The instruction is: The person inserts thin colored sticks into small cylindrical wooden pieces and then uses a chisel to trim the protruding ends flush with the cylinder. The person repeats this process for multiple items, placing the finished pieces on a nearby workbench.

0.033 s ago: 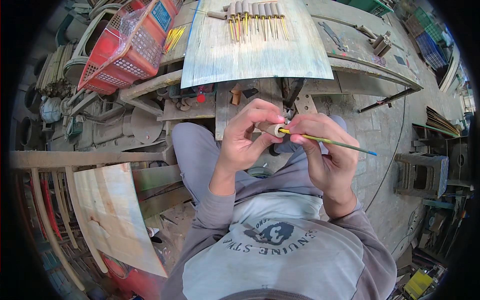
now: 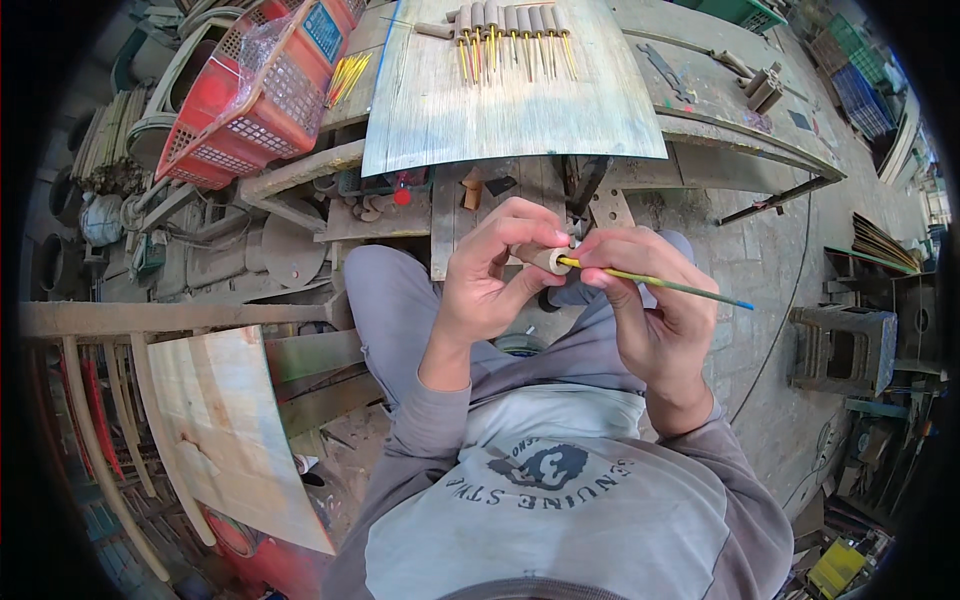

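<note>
The pale board [image 2: 500,125] lay across the surface [image 2: 715,105], its near edge facing the person and a wide bare stretch running between that edge and the pieces gathered along its far side. To the board's left stood a red crate [image 2: 270,95], narrowing the room there; to its right lay a dark wrench [image 2: 665,72].

Roughly nine cylinder-and-rod pieces [image 2: 512,20] made a row on the board, overlap leaving the count uncertain, and one cylinder lying sideways [image 2: 434,31] was at the row's left. Yellow sticks [image 2: 347,80], too many to count, were bunched beside the board's left edge.

Both hands were raised on the person's side of the board, wrists turned inward. The left hand [image 2: 487,275] had its fingers gripping one tan cylinder [image 2: 546,259]; the right hand [image 2: 660,300] had its fingers pinching one yellow-green, blue-tipped rod [image 2: 690,291], its yellow end at the cylinder's hole, depth impossible to tell.
</note>
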`<action>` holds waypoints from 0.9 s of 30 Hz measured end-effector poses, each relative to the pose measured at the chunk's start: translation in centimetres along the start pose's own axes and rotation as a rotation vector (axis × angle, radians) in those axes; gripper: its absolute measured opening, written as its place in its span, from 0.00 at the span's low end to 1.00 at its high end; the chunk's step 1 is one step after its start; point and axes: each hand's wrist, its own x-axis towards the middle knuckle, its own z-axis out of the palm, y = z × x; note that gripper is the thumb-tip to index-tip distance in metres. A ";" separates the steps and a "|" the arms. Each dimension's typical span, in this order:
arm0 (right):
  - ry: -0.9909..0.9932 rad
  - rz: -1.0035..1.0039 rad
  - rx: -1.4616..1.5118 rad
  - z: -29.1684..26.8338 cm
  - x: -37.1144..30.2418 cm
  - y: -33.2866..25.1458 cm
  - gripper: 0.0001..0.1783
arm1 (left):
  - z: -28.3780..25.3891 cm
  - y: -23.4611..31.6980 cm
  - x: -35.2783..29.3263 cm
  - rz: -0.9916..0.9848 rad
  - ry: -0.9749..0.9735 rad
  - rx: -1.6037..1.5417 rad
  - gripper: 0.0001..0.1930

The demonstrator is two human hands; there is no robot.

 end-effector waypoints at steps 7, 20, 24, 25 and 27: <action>0.007 0.025 -0.014 0.3 -0.1 0.1 0.08 | -0.1 -0.1 -0.1 -0.017 0.020 0.023 0.12; -0.030 0.046 -0.009 0.5 0.0 0.3 0.09 | -0.1 0.8 0.1 0.016 0.019 0.157 0.13; -0.025 0.029 -0.006 0.6 0.0 0.5 0.09 | -0.7 0.4 0.1 0.116 -0.047 0.334 0.12; -0.024 0.028 -0.006 0.6 0.0 0.5 0.09 | -0.6 0.4 0.1 0.107 -0.042 0.341 0.12; -0.030 0.026 -0.007 0.6 0.1 0.6 0.09 | 0.3 0.9 0.0 0.033 0.011 0.270 0.12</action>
